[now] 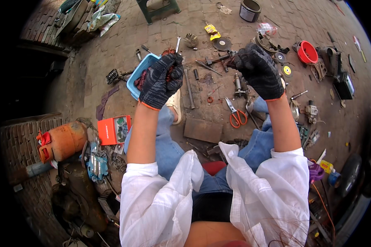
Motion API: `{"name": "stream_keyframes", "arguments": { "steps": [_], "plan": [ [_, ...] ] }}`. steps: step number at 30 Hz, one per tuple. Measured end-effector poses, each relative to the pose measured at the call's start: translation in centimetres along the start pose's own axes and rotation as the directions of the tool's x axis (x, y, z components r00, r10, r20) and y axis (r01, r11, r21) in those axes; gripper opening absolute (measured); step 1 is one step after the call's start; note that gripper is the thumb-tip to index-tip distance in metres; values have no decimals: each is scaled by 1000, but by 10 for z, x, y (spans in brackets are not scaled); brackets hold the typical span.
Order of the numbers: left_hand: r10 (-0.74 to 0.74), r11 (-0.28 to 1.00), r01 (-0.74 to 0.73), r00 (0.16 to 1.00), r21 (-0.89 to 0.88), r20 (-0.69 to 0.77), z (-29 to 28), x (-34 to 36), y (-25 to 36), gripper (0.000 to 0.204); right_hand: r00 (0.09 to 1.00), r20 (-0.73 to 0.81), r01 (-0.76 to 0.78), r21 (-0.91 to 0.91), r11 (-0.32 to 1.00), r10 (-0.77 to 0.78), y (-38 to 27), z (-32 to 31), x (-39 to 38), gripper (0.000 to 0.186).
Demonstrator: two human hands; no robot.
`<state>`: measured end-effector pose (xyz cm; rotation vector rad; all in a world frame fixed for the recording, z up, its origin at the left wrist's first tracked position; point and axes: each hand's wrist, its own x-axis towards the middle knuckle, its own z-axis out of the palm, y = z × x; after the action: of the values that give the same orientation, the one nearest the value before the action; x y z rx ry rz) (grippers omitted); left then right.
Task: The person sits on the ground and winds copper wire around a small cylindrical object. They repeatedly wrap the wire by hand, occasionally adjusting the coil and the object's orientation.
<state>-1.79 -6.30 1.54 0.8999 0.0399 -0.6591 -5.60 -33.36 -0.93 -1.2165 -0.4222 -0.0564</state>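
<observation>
Both of my hands wear dark knitted gloves with orange cuffs and are raised apart over the floor. My left hand (163, 80) is closed around a bunch of reddish copper wire (168, 52), which pokes out above the fingers. It hovers at the right side of a light blue basin (132, 79) holding more dark reddish coils (140, 81). My right hand (257, 68) makes a fist, with thin reddish-brown strands (230, 63) at its left side. On the floor between my forearms lie orange-handled scissors (236, 114), a long metal bar (189, 88) and a hammer (215, 60).
A flat metal plate (203, 130) lies between my feet. To the left are an open orange box (108, 131) and an orange gas cylinder (66, 141). Right, a red bowl (307, 52) stands among metal parts. Farther off are a dark can (249, 11), a cutting disc (222, 44) and a green stool (158, 9).
</observation>
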Motion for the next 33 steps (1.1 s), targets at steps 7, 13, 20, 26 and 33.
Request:
{"name": "stream_keyframes", "arguments": {
  "steps": [7, 13, 20, 26, 33],
  "plan": [
    [-59, 998, 59, 998, -18, 5, -8, 3, -14, 21, 962, -147, -243, -84, 966, 229, -12, 17, -2, 17],
    [-82, 991, 83, 996, -106, 19, -11, 6, -21, 20, 973, -138, -181, 57, 982, 187, 0, 25, 0, 25],
    [-18, 999, 17, 999, -36, -45, 0, 4, -23, 19, 958, -31, -287, -67, 956, 286, 0, 36, -1, 39],
    [96, 960, -54, 985, 274, -143, 11, 0, -16, 20, 909, -37, -394, 255, 883, 416, -8, 30, -5, 30],
    [298, 927, -222, 926, 303, -231, -5, 8, -7, 21, 930, -202, -314, -1, 950, 307, 2, 17, -8, 28]
  ]
}}
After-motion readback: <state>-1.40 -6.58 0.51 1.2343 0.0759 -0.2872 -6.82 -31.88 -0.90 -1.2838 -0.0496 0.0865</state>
